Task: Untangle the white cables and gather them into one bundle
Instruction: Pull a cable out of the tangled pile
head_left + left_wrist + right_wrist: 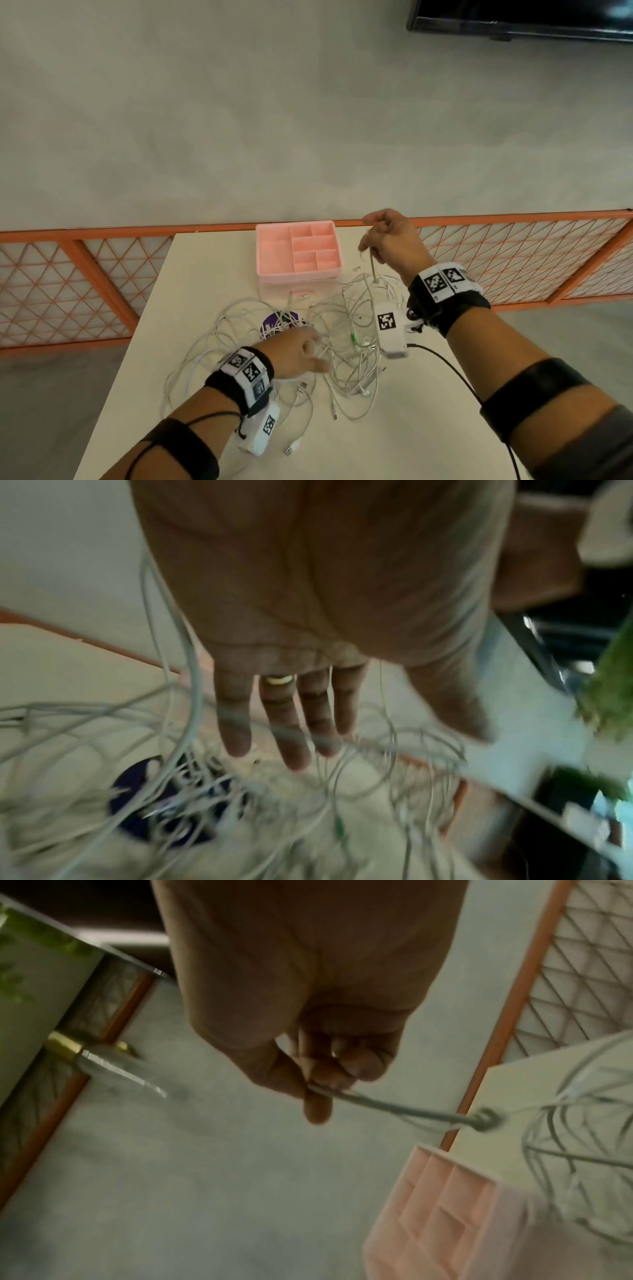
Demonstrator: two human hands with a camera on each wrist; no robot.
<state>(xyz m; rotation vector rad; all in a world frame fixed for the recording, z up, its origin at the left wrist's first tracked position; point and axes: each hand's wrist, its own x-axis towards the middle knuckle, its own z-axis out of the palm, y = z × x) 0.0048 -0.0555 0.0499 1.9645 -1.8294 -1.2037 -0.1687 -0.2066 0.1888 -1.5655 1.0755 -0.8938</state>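
Observation:
A tangle of white cables [346, 342] lies spread over the middle of the white table [212, 267]. My left hand [308, 353] hovers low over the tangle's left part with its fingers [284, 723] straight. Loose strands [205, 791] cross in front of them, and it grips nothing. My right hand [383, 240] is raised above the table's far right side. Its thumb and curled fingers [325, 1074] pinch one cable [394, 1110], which runs taut down into the tangle through a small knot [484, 1119].
A pink compartment organizer [298, 281] stands at the table's far edge, just left of my right hand. A purple round object [274, 322] lies under the cables. An orange lattice railing [513, 260] runs behind the table. A loose USB plug [291, 448] lies near the front.

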